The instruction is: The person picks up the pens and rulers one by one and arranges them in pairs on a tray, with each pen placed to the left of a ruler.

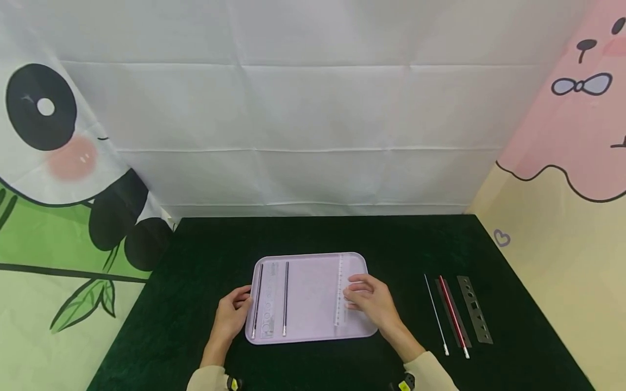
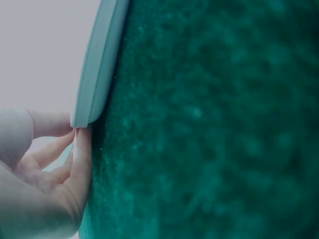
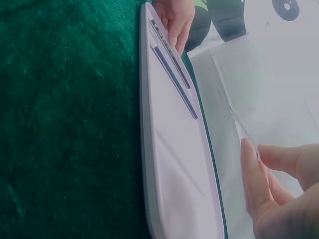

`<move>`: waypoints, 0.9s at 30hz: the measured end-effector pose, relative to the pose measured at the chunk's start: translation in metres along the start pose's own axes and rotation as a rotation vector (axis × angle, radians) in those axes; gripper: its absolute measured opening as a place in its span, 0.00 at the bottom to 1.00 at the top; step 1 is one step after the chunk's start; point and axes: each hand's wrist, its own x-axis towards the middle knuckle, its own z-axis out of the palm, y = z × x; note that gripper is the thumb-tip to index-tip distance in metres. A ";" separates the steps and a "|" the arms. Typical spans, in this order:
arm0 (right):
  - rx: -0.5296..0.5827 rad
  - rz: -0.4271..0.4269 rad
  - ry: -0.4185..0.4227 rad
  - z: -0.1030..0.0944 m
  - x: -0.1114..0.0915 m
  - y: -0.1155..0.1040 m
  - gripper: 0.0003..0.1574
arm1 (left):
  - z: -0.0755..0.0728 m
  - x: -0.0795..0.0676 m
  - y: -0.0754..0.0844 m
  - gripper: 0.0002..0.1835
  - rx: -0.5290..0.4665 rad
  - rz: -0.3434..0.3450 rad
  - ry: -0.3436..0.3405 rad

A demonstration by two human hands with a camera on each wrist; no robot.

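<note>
A pale lilac tray [image 1: 313,296] lies on the dark cloth. My left hand [image 1: 232,312] pinches its left rim between thumb and fingers; the left wrist view shows the tray's edge [image 2: 97,69] at the fingertips. My right hand [image 1: 374,304] pinches a clear ruler [image 1: 340,290] by its edge. In the right wrist view that ruler [image 3: 241,127] is raised above the tray. Inside the tray's left part lie a dark pencil [image 1: 257,298], a clear stencil ruler [image 1: 268,304] and a second dark pencil [image 1: 286,298], roughly parallel.
Right of the tray, a thin silver-grey pencil [image 1: 437,315], a red pencil [image 1: 454,317] over a dark flat strip, and a grey strip with cut-outs [image 1: 474,309] lie on the green cloth [image 1: 391,239]. A white curtain [image 1: 318,179] hangs behind the table.
</note>
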 end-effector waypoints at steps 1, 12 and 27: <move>-0.001 -0.002 0.001 0.000 0.000 0.000 0.23 | 0.000 0.000 0.000 0.20 0.000 -0.001 0.000; 0.024 0.019 -0.013 0.007 0.005 0.001 0.23 | -0.001 0.001 0.000 0.20 -0.005 0.027 0.003; 0.019 0.029 -0.028 0.016 0.014 0.003 0.23 | -0.001 0.000 0.001 0.20 0.001 0.009 -0.002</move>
